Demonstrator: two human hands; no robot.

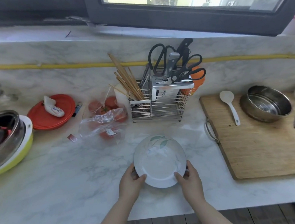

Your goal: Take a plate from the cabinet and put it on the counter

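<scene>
A white plate [160, 160] with a green leaf pattern near its far rim is over the marble counter [65, 174], in the middle of the head view. My left hand [131, 182] grips its near-left rim, thumb on top. My right hand [190, 177] grips its near-right rim the same way. I cannot tell whether the plate rests on the counter or is just above it. No cabinet is in view.
Behind the plate stand a wire utensil rack [160, 102] with chopsticks, scissors and knives, and a bag of tomatoes [106, 117]. A wooden cutting board [263, 149] with a white spoon [230, 104] and steel bowl [266, 103] lies right. A red lid [52, 112] and a pot [7, 140] sit left.
</scene>
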